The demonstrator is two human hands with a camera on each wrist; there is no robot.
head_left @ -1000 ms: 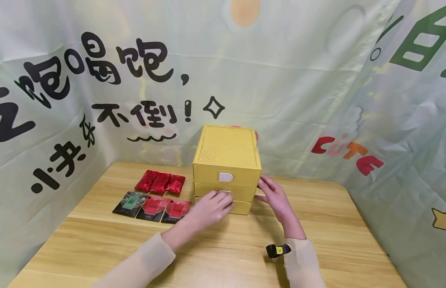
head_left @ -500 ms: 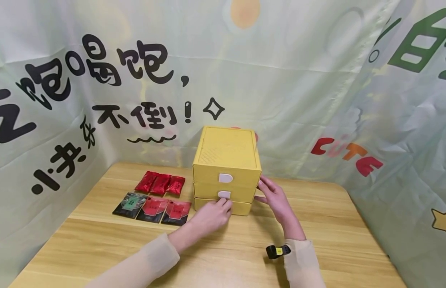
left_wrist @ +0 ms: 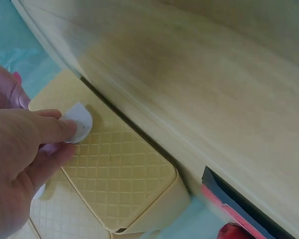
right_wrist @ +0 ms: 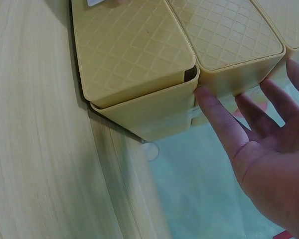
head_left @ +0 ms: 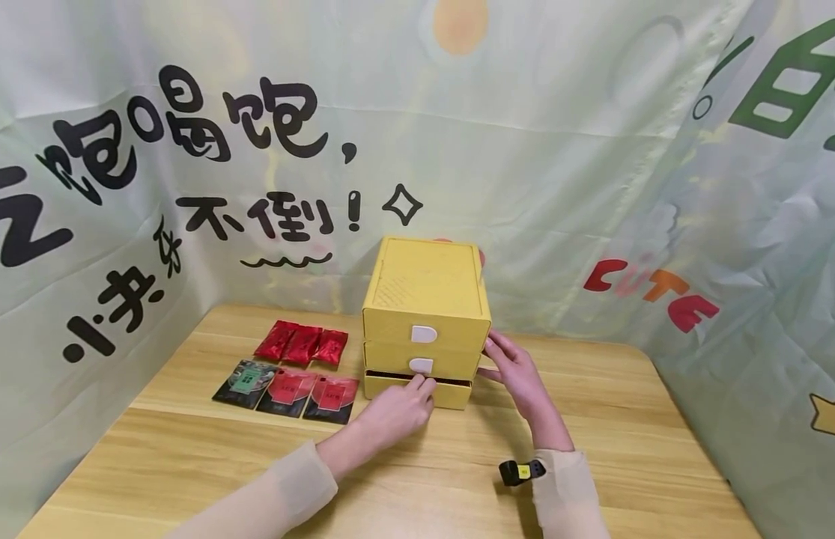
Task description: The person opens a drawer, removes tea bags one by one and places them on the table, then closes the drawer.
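A yellow three-drawer box (head_left: 427, 277) stands at the back of the table, with white tabs on its drawer fronts. My left hand (head_left: 398, 410) pinches the white tab (left_wrist: 81, 122) of the bottom drawer (head_left: 452, 395) between thumb and fingers. That drawer sits slightly pulled out, and a dark gap shows above its front. Against the right side of the box, my right hand (head_left: 518, 374) rests its nearly straight fingertips. In the right wrist view these fingers (right_wrist: 222, 119) touch the side walls, and the bottom drawer's front juts past the casing.
Left of the box lie three shiny red foil packets (head_left: 301, 344). Three flat dark-and-red sachets (head_left: 285, 391) line up in front of them. A black device (head_left: 521, 471) is at the right sleeve. Printed cloth (head_left: 525, 187) hangs behind the wooden table (head_left: 592, 419).
My left hand has dropped from the middle drawer's tab to the bottom one and gripped it. The bottom drawer has slid slightly outward. My right hand stays at the box's side.
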